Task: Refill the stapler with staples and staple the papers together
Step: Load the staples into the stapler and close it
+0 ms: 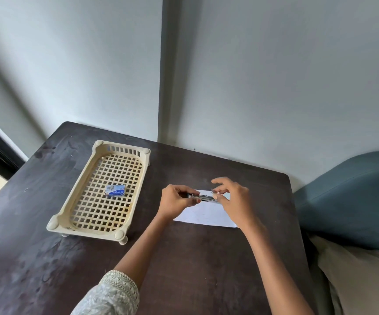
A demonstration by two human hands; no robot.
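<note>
A small metal stapler [203, 198] is held a little above the white papers [204, 214] on the dark table. My left hand [177, 201] grips its left end. My right hand [231, 196] pinches at its right end with thumb and forefinger; something thin and metallic shows at those fingertips, too small to name. A blue box of staples [115, 190] lies shut in the cream plastic basket [74, 214] to the left, apart from both hands. The papers are partly hidden under my hands.
The dark wooden table [184, 258] meets a grey wall at the back. A blue cushioned seat [354, 196] stands beside the table's right edge. The basket takes up the left middle of the table.
</note>
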